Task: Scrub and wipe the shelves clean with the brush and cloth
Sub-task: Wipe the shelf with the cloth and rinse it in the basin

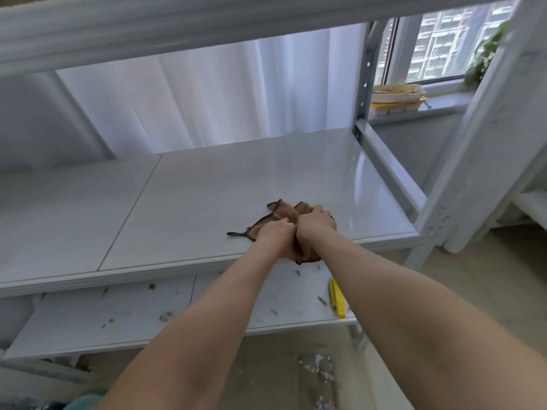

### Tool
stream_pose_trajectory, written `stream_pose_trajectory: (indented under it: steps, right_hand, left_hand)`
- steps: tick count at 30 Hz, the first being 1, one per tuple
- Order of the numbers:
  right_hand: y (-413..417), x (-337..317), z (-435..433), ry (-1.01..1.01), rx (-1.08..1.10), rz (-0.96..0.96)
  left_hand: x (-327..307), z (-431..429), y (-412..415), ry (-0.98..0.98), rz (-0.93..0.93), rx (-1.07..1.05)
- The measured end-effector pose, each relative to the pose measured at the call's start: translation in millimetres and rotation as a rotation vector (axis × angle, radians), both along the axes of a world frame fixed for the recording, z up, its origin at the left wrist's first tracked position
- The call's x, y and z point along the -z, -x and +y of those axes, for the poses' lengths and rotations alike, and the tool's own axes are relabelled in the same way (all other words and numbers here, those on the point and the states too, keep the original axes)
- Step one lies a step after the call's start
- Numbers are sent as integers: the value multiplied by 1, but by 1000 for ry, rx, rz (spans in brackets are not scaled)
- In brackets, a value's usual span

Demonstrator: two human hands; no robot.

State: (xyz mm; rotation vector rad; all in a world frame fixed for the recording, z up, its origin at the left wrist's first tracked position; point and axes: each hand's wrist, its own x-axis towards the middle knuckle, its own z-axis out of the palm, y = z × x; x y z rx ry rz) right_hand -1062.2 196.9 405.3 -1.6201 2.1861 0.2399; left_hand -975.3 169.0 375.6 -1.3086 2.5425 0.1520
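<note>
A brown cloth (283,213) with a dark stitched edge is bunched up over the front right part of the white middle shelf (183,208). My left hand (276,233) and my right hand (315,224) sit side by side, both gripping the cloth, and part of it hangs below my wrists over the shelf's front edge. A yellow brush (337,297) lies on the lower shelf (118,315) near its right end, partly hidden by my right forearm.
The lower shelf carries scattered dark dirt specks. Debris lies on the floor (316,371) below. A white upper shelf beam (177,31) spans overhead, and a white upright post (473,143) stands at the right. Food trays (396,99) sit on the windowsill behind.
</note>
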Motion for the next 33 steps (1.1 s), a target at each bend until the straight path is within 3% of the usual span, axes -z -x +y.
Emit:
stream_pose_trajectory:
  steps: [8,15,21,33]
  right_hand:
    - [109,4,25,-86,132,204]
    - [127,8,29,-159,148,379]
    - [61,6,11,-156,65,383]
    - [-173,8,-23,50,-361,215]
  left_hand:
    - [11,17,115,-30,60,91]
    - [19,33,135,-96,179,85]
    - [18,23,68,-135,218,-8]
    - [10,-5,-188,-73,174,-296]
